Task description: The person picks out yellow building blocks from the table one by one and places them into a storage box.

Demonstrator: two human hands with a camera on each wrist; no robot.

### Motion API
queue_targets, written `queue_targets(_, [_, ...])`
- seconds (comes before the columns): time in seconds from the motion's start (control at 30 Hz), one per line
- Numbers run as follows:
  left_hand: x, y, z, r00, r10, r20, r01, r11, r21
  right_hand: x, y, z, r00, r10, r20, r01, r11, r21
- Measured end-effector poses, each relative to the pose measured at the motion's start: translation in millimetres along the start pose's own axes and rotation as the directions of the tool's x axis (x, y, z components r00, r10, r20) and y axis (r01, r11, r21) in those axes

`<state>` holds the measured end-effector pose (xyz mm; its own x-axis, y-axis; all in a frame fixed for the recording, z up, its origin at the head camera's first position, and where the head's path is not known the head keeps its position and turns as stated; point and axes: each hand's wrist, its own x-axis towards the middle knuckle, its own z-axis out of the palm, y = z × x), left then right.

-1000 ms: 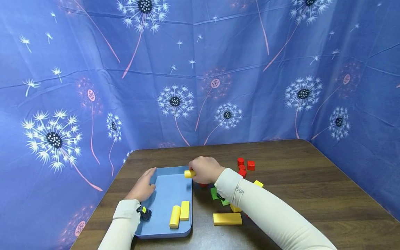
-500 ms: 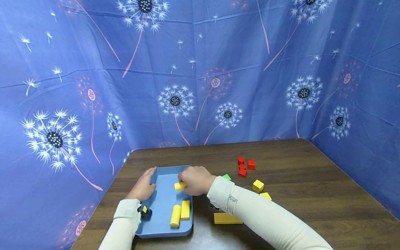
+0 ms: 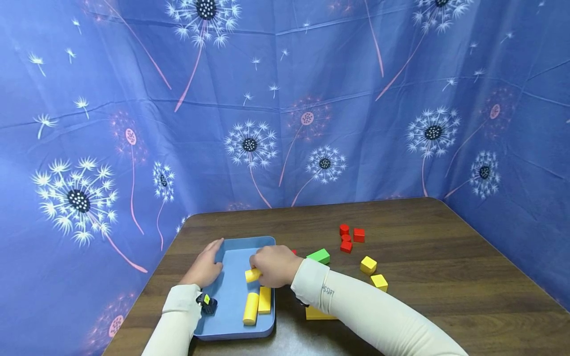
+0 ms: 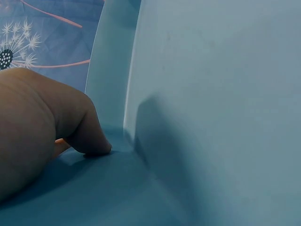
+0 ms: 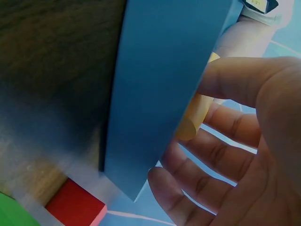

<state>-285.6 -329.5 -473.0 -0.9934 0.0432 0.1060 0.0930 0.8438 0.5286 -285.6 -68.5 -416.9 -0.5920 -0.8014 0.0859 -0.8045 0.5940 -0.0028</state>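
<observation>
Well, my right hand (image 3: 276, 267) had thumb and fingers pinching a smooth yellow cylinder (image 3: 252, 276), wood or plastic I couldn't say, over the right half of the shallow blue rectangular tray (image 3: 231, 335), just inside its right edge. My left hand (image 3: 202, 264) was well apart from it, gripping the tray's left edge between thumb and fingers. So the right was the nearer hand, and angle was the relation that counted: the held cylinder ran roughly crosswise, its exposed end pointing toward the left edge, whereas a second, glossy yellow cylinder (image 3: 251, 309) lay more lengthwise near the near right corner, close beside a yellow rectangular block (image 3: 264, 300). Bare tray floor showed between the two cylinders. From my head I saw only the leading end; from my right wrist I saw the opposite end face among my fingers, the tray's wall partly in front, so I couldn't tell whether it touched the floor. That wrist view also showed a red block (image 5: 76, 205) outside the far right corner, which seemed a mere sliver from above. My left wrist showed my thumb tip bent against the blue plastic-looking surface.
</observation>
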Motion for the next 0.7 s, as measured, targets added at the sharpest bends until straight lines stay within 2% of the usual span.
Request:
queue_targets(0.2, [-2.0,-0.3,1.1,1.0,-0.001,0.001,0.001,1.0,0.001,1.7,-1.3,7.2,1.0,0.005,0.014,-0.004,1.0,-0.008])
queue_targets(0.7, [-0.5,0.1,1.3,1.0,-0.005,-0.001,0.005,1.0,-0.001,0.6,-3.8,9.5,1.0,-0.004,0.004,0.004,0.999,-0.044])
